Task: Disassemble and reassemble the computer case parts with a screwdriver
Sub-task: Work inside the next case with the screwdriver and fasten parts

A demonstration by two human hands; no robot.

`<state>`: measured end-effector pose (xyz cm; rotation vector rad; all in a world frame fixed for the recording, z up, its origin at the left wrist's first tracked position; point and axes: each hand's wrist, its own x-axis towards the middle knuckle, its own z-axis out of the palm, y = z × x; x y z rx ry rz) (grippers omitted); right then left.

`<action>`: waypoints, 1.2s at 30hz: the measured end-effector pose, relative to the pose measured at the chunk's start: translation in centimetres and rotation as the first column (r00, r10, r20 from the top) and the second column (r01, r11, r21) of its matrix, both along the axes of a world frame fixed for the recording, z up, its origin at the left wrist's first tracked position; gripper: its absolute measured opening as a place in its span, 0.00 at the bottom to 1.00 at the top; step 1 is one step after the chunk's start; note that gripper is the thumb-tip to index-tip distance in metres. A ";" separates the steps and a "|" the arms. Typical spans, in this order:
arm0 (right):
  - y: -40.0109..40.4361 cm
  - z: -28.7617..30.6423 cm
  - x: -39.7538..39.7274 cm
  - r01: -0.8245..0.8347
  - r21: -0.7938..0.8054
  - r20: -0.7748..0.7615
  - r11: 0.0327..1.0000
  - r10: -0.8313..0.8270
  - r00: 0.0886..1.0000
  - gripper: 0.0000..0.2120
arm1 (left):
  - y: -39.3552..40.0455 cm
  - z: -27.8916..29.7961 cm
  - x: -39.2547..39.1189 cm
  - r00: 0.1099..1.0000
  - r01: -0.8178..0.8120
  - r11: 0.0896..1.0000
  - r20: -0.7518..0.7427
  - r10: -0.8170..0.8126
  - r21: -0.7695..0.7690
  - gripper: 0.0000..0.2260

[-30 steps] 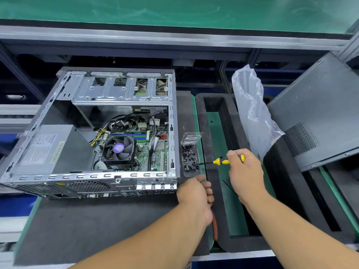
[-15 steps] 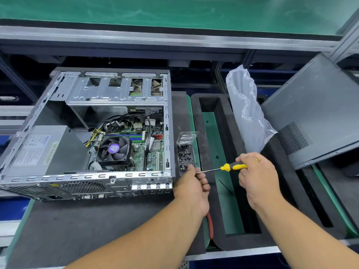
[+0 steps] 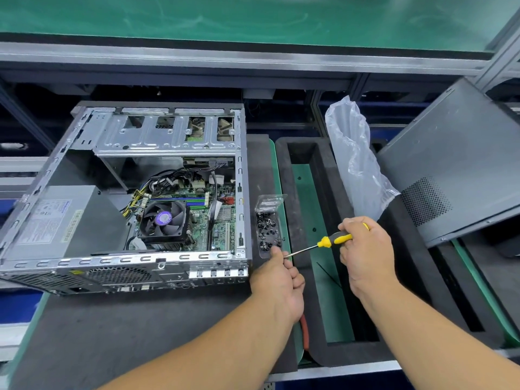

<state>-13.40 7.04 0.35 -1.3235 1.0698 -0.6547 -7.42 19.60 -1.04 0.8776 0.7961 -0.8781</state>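
Fingers (image 3: 277,253) touch clear box (image 3: 268,226) of, seemingly, black screws (image 3: 267,230).

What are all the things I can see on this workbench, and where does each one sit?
computer case: one, silver metal, open, lying on the dark mat at left; fan and circuit board show inside.
screw box: one, clear plastic with dark screws, lid up, just right of the case.
screwdriver: one, yellow and black handle, above the foam tray, tip pointing at the left hand.
foam tray: one, black with a green floor, centre.
plastic bag: one, clear, standing at the tray's right wall.
side panel: one, dark grey, leaning at right.
left hand: fingers curled at the screwdriver tip by the screw box; what it pinches is hidden.
right hand: grips the screwdriver handle.
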 end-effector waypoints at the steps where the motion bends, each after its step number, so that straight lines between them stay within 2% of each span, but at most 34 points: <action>1: 0.0 0.0 0.2 0.013 -0.009 -0.002 1.000 -0.014 1.000 0.11 | 0.2 -0.1 -0.3 1.000 0.000 1.000 -0.009 0.000 0.001 0.12; 4: 0.3 -0.1 0.8 0.039 -0.020 -0.006 0.999 -0.039 0.999 0.09 | 0.8 -0.6 -1.1 1.000 0.023 0.999 -0.020 -0.022 0.028 0.11; 8: 0.9 -0.5 1.4 -0.021 -0.143 -0.091 0.989 0.008 0.996 0.06 | 1.3 -0.4 -1.1 0.999 0.042 0.996 -0.003 -0.042 0.078 0.08; 15: 1.3 -1.3 1.7 -0.079 -0.223 -0.175 0.972 0.040 0.984 0.06 | 1.5 0.7 -0.5 0.999 0.030 0.995 0.015 -0.032 0.092 0.14; 27: 1.7 -1.3 1.6 -0.110 -0.236 -0.224 0.966 0.056 0.973 0.06 | 0.8 0.1 -0.5 0.999 0.042 0.991 0.028 -0.046 0.127 0.13; 36: 1.5 -0.5 1.3 -0.042 -0.175 -0.150 0.984 0.015 0.989 0.05 | 0.3 -0.4 0.0 0.998 0.033 0.992 0.041 -0.038 0.123 0.12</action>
